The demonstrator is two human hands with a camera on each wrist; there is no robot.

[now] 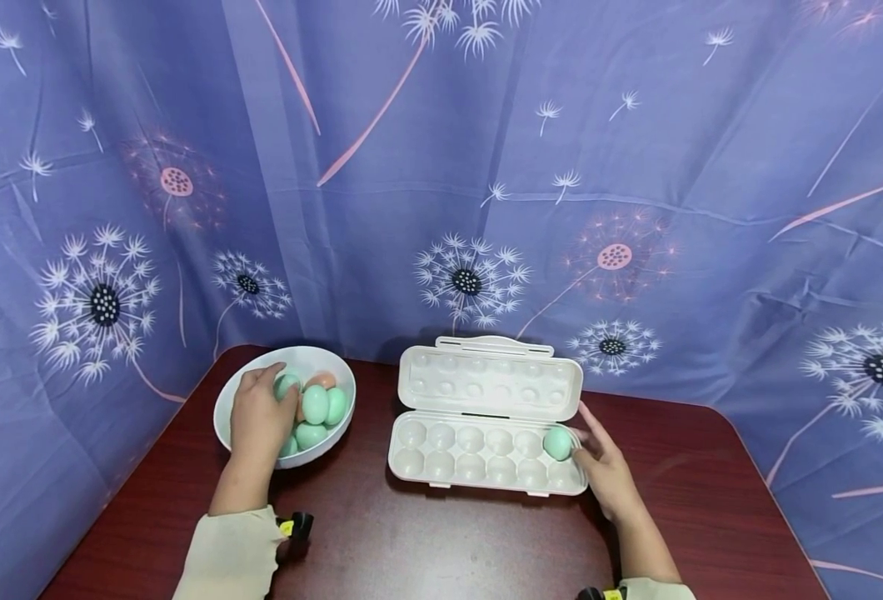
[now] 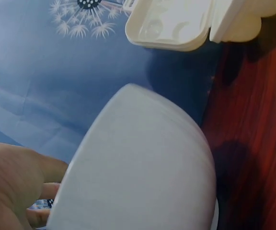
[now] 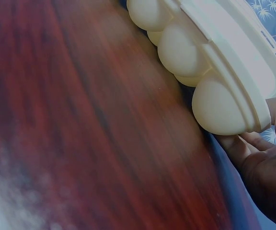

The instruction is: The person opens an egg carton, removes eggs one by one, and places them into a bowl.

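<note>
In the head view my left hand (image 1: 260, 410) reaches over the rim of a white bowl (image 1: 226, 400), thumb and fingers round a green egg (image 1: 287, 385). More green eggs (image 1: 316, 405) and a brownish egg (image 1: 323, 380) lie beside it. The left wrist view shows the bowl's outer wall (image 2: 143, 158), which hides my fingertips. My right hand (image 1: 608, 473) holds the right end of an open egg box (image 1: 486, 493), thumb at the rim and fingers at the end and underside in the right wrist view. One green egg (image 1: 557, 443) sits in the back-row cup at the far right.
The egg box's lid (image 1: 490, 383) leans back, hinged up behind the cups. Both containers stand on a dark red wooden table (image 1: 441, 542). Close behind the table hangs a blue curtain (image 1: 381, 250) with a dandelion print.
</note>
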